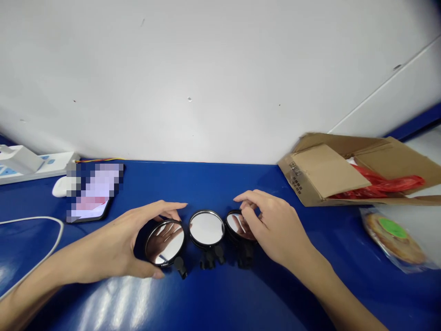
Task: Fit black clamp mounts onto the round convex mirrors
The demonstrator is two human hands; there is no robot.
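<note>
Three round black-rimmed mirrors lie side by side on the blue table, each with a black mount at its lower edge. Around the left mirror (165,243) curves my left hand (138,241), thumb and fingers spread apart; whether it touches the rim is unclear. The middle mirror (206,228) has no hand on it. Over the right mirror (236,224) is my right hand (275,225), its fingers bent and partly hiding the glass. Its thumb and index finger are apart, and nothing shows between them.
An open cardboard box (320,170) holding red plastic (382,181) stands at the right, with a wrapped round item (396,236) below it. At the left are a phone (96,193), a white case (64,187), a power strip (55,165) and a white cable (57,243).
</note>
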